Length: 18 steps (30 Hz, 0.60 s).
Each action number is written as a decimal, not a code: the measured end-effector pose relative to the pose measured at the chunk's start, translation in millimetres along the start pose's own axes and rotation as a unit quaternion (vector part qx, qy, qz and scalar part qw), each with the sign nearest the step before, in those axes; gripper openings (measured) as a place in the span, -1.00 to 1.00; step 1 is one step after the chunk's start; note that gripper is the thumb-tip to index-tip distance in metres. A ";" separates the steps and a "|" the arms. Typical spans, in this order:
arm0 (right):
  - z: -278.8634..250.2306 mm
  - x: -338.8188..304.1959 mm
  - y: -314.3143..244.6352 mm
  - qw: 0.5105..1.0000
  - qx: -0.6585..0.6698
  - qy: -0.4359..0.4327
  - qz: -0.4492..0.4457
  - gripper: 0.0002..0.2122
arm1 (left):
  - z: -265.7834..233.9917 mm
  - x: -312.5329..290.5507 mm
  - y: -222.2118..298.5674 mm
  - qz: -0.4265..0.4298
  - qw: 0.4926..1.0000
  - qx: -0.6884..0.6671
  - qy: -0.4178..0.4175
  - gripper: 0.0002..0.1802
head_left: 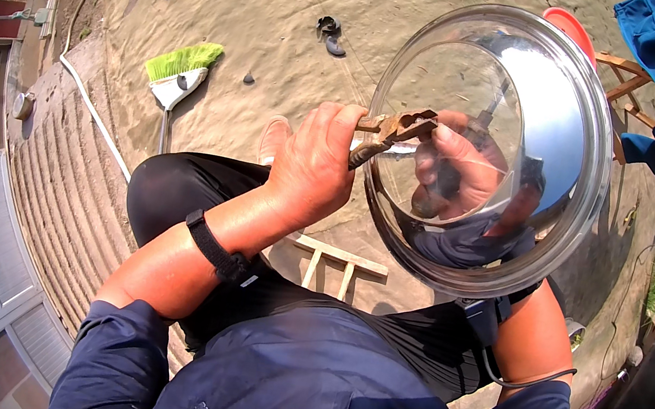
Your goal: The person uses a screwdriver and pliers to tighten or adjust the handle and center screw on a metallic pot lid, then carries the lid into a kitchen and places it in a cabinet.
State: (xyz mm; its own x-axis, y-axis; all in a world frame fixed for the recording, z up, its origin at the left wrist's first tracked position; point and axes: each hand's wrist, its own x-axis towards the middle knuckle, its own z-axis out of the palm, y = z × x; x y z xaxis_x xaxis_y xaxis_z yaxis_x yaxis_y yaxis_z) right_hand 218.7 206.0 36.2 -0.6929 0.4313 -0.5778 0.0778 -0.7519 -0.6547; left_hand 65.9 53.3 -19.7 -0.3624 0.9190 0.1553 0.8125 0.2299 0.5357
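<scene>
Presently, a large round glass lid (531,92) is held up in the right half of the frame, and a pair of rusty pliers (393,133) is placed across its left edge. The pliers are grasped by the left hand (314,154), near the centre of the frame, with the fingers closed around the handles. The right hand (473,173) is seen through the glass with its fingers curled; whether the lid or the dark piece (445,181) beside the fingers is gripped there cannot be told. It also cannot be told whether anything is bitten by the plier tips.

For this kind of work, it is judged, the lid should be supported firmly before any force is applied, because a glass edge may be chipped easily. The pliers should not be squeezed on the bare glass, and should be moved slowly, in small turns. The thumb of the right hand, which is seen very near the plier tips, should be kept out of their closing path. Strong glare is seen on the right part of the lid, so a slight tilt could be useful for a clearer view of the tips. The cable (527,387) at the right forearm (537,333), lower right of the frame, should be kept clear of the rim.
</scene>
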 end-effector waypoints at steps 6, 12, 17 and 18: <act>10.9 -13.1 -15.6 0.991 0.121 -0.034 0.051 -0.71 | -8.7 0.6 -0.1 -0.017 0.994 -0.100 -0.042 -0.37; -36.4 21.4 3.1 0.997 -0.059 -0.015 -0.054 -0.57 | -20.3 13.6 -0.5 -0.188 0.860 -0.446 -0.165 -0.66; -44.5 8.8 -21.0 0.993 -0.111 0.023 -0.034 -0.41 | -23.6 12.9 -13.8 -0.172 0.829 -0.508 -0.161 -0.85; -42.7 2.9 -29.1 0.991 -0.119 0.021 -0.051 -0.39 | -22.6 11.9 -16.7 -0.179 0.846 -0.481 -0.145 -0.80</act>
State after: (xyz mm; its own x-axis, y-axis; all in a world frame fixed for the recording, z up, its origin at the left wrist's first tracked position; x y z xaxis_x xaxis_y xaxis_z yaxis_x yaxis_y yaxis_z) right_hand 245.0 250.4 32.8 -0.6761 0.5233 -0.5187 0.1784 -0.5667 -0.8044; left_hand 37.7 53.1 -8.0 -0.2650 0.9179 -0.2954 -0.1244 0.2712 0.9544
